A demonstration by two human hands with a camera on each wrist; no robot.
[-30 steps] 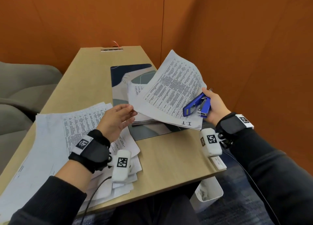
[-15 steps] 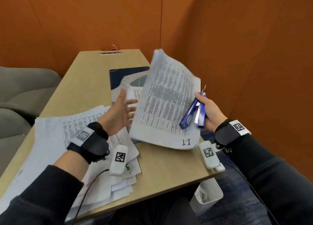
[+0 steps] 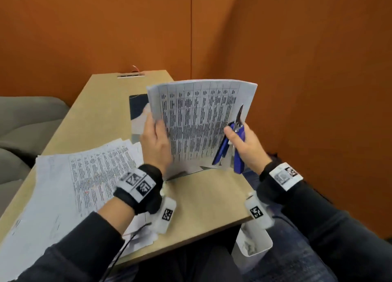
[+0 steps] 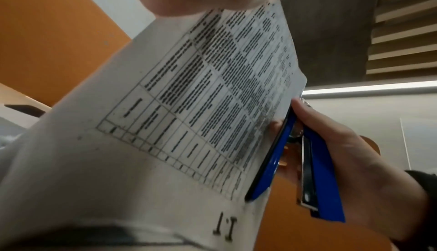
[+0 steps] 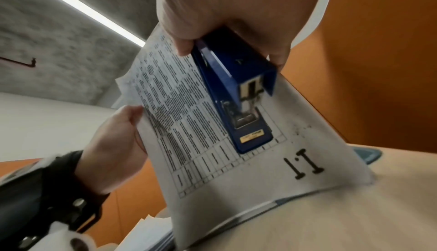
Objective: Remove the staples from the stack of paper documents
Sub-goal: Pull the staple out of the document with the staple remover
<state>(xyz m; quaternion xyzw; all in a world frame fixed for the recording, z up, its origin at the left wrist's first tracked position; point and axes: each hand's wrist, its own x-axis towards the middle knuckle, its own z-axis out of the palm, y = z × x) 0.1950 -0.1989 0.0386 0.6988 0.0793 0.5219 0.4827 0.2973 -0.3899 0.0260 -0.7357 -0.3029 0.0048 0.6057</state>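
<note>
A stapled document (image 3: pixel 199 120) with printed tables, marked "1.1", stands nearly upright above the table. My left hand (image 3: pixel 154 133) grips its left edge, thumb on the printed side; the right wrist view shows this hand (image 5: pixel 113 139) pinching the sheets. My right hand (image 3: pixel 239 139) grips a blue stapler (image 3: pixel 222 154) against the document's right side. The stapler's metal tip points up. In the left wrist view, the stapler (image 4: pixel 324 176) lies along the paper's (image 4: pixel 165 124) right edge. No staple shows in any view.
A loose pile of printed sheets (image 3: pixel 84 175) covers the left of the wooden table (image 3: pixel 201 205). A dark mat (image 3: pixel 137 105) lies behind the document. A white bin (image 3: pixel 254 245) sits below the table's near right corner. Orange walls close the back and right; a grey sofa (image 3: pixel 25 120) is at left.
The document swung from lying slanted over the table to standing upright. My left hand, open a second ago, has taken hold of its left edge. The stapler turned tip-up.
</note>
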